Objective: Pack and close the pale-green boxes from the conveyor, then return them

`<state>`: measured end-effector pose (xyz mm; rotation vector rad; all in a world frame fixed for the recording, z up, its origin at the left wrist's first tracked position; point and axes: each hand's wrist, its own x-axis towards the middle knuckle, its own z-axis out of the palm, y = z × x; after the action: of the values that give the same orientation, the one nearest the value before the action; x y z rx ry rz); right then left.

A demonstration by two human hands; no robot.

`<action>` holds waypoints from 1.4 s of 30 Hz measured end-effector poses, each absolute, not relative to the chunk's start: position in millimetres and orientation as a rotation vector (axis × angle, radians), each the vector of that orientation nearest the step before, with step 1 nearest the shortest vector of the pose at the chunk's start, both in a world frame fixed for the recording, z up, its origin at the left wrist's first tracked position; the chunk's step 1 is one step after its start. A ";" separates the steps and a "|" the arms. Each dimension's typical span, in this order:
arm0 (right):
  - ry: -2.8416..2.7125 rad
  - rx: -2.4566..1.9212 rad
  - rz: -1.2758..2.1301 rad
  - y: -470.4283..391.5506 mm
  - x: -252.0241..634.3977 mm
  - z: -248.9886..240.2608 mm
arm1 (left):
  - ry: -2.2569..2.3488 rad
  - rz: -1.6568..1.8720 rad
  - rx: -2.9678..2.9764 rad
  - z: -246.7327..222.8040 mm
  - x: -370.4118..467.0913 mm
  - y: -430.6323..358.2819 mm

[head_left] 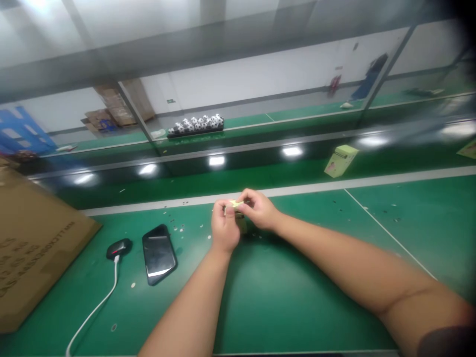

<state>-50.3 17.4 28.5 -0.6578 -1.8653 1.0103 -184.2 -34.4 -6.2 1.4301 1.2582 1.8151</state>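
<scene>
Close in, both forearms reach out over the green bench (297, 297). The left hand (224, 229) and right hand (259, 209) meet in the middle, fingertips pinching a small pale-yellow piece (235, 203) between them, held just above the bench; it is too small and blurred to say whether it is a label or a folded carton flap. Something tan sits just under the hands, partly hidden. Off to the left lie a dark phone (159, 254), face up, and a black puck-like device (119, 248) on a white cable (97, 306), with a big cardboard box (33, 248) beyond. Farther out, a yellow-green carton (341, 160) rests on the dark conveyor. Farthest back, a tray of little black-and-white balls (196, 124). The piece looks mid-handling, nothing set down yet.
</scene>
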 end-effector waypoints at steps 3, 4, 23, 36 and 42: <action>-1.883 -0.615 1.070 17.7 -49.7 26.1 | 1.245 1.838 1.422 -7.3 -184.1 -34.5; -1.893 -0.598 1.089 18.3 -49.4 24.7 | 1.220 1.849 1.415 -7.6 -184.1 -34.5; -1.847 -0.572 1.229 25.4 -48.6 18.8 | 1.204 1.838 1.424 -8.4 -183.5 -33.3; -1.872 -0.560 1.283 26.8 -46.4 22.0 | 1.123 1.865 1.361 -10.5 -183.2 -34.9; -1.959 -0.538 1.291 27.1 -45.6 23.7 | 1.109 1.875 1.280 -11.1 -185.2 -28.1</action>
<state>-45.6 27.1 23.7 -0.5376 -1.9588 1.2909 -185.2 -28.1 -11.1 1.2801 1.1088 1.8748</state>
